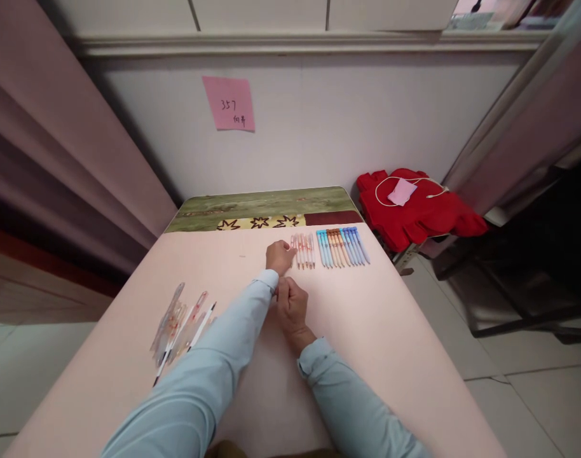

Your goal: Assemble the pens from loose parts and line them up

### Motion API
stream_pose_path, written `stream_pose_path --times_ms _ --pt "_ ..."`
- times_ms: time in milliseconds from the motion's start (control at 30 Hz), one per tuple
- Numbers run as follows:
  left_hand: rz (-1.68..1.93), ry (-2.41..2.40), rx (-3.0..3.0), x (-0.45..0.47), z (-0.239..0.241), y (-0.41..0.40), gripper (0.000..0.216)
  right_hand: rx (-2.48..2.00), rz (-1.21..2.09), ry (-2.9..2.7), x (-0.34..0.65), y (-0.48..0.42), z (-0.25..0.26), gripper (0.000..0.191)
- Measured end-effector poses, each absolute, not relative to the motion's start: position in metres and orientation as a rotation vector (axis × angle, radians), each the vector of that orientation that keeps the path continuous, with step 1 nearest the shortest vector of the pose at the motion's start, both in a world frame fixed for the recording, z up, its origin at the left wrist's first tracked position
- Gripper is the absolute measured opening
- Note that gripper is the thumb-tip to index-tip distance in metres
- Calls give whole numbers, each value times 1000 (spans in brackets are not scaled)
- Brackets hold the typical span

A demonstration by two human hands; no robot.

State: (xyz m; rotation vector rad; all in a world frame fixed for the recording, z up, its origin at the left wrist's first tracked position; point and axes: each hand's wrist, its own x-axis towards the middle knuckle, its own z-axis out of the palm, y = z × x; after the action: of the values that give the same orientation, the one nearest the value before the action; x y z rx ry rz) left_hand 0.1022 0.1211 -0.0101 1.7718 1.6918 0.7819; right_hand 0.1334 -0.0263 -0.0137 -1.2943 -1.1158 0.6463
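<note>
My left hand (280, 257) reaches to the left end of a row of clear pens (304, 250) with reddish marks. Its fingers are pinched at the outermost pen, which they partly hide. Just below it, my right hand (293, 306) is closed in a fist close to my left wrist; whatever it may hold is hidden. Right of the clear pens lies a neat row of coloured pens (342, 247), light blue, brown-orange and violet-blue. A loose pile of clear pen parts (169, 327) lies at the left, with white sticks with dark tips (202, 326) among them.
A pale pink cover (381, 356) lies over the table, with a green wood-patterned strip (266, 202) at the far edge. A pink note (229, 104) is stuck on the wall behind. Beyond the right edge sits a red cushion (414, 213) with a white cable (383, 198) on it.
</note>
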Motion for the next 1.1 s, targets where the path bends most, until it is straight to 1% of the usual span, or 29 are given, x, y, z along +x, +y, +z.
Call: stream_pose_path --times_ms 233,400,600,800,933,1100 --pt "812 1655 1721 102 -8 112 13 -1309 649 -1102 134 -24 -18 43" --pt "867 1633 1625 83 -2 88 10 -1291 643 -1084 138 -23 -19 44" --pt "1021 1556 1450 18 10 34 17 -1316 619 -1086 141 -26 -20 44" --pt "1157 1750 1309 -78 30 -14 22 -1329 651 -1053 142 -30 -24 46" --pt "1126 1889 1311 -121 36 -40 23 -1319 660 -1063 144 -32 -27 47" --pt "978 1961 1425 -137 33 -63 17 -1297 659 -1091 146 -36 -31 46"
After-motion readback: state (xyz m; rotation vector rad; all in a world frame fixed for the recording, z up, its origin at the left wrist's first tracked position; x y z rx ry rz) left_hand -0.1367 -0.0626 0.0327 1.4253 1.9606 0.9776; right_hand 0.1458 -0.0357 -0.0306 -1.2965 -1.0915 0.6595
